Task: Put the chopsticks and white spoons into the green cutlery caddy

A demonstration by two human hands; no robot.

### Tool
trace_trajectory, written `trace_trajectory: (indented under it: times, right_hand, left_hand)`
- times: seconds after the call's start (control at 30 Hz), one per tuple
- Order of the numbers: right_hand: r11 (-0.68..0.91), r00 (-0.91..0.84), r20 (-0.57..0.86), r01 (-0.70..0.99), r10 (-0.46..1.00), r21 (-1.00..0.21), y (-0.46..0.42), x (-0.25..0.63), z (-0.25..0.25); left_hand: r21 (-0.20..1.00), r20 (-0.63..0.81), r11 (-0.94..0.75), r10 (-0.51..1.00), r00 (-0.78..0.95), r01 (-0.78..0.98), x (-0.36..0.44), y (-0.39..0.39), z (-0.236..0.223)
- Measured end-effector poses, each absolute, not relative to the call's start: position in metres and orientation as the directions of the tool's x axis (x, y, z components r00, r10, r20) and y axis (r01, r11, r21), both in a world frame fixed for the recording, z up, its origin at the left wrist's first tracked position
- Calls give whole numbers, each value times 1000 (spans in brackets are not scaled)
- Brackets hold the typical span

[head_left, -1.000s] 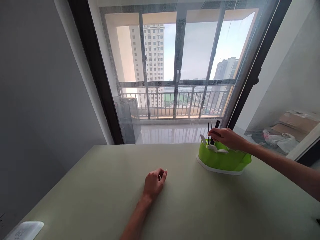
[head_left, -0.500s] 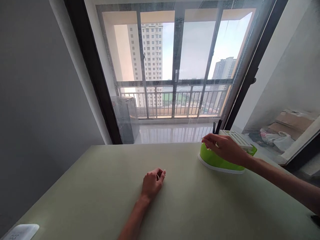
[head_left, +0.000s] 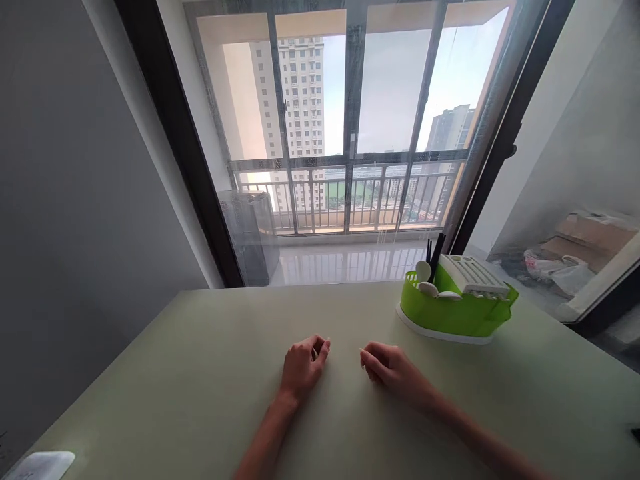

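My left hand point(head_left: 303, 365) rests on the pale green table point(head_left: 200, 393) near its middle, fingers curled loosely into a fist with nothing visible in them. My right hand point(head_left: 393, 369) lies on the table just to its right, fingers also curled under, holding nothing I can see. Behind and to the right stands a bright green cutlery holder point(head_left: 453, 312) on a white base, with a white slatted lid point(head_left: 473, 275) on its right part. White spoons point(head_left: 427, 280) and black chopsticks point(head_left: 434, 251) stick out of its left part.
A white flat object point(head_left: 40, 465) lies at the table's near left corner. A large glass door point(head_left: 350, 140) with a balcony railing is beyond the table's far edge. Boxes and bags point(head_left: 575, 257) lie on the floor at the right. A grey wall is on the left.
My right hand has left the cutlery holder and come back to the table beside my left hand. The white lid now shows on the holder. My left hand has stayed put.
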State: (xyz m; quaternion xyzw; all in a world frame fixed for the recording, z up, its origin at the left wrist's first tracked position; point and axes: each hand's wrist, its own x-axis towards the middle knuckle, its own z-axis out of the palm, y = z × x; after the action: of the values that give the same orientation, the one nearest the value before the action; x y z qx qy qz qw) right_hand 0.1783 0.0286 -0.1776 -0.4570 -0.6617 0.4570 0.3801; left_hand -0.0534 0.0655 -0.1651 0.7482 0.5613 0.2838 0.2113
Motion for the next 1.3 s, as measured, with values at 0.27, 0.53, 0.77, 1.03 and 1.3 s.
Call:
trace_trajectory:
  times: [0.27, 0.53, 0.77, 1.03, 1.3]
  right_hand:
    - [106, -208, 73, 148, 975, -983, 26, 176, -191]
    - [105, -207, 73, 152, 976, -983, 26, 177, -193]
    - [119, -208, 87, 146, 974, -982, 25, 176, -191]
    - [122, -209, 85, 171, 974, -978, 24, 177, -191]
    - [122, -203, 85, 177, 975, -977, 24, 176, -190]
  left_hand:
    - [614, 175, -275, 962, 211, 740, -54, 65, -166]
    - [589, 177, -281, 960, 218, 757, -53, 65, -166]
    - [579, 179, -281, 960, 217, 765, -53, 64, -166]
    - [575, 181, -282, 959, 217, 768, -53, 63, -166]
    - [569, 186, -285, 958, 217, 771, -52, 63, -165]
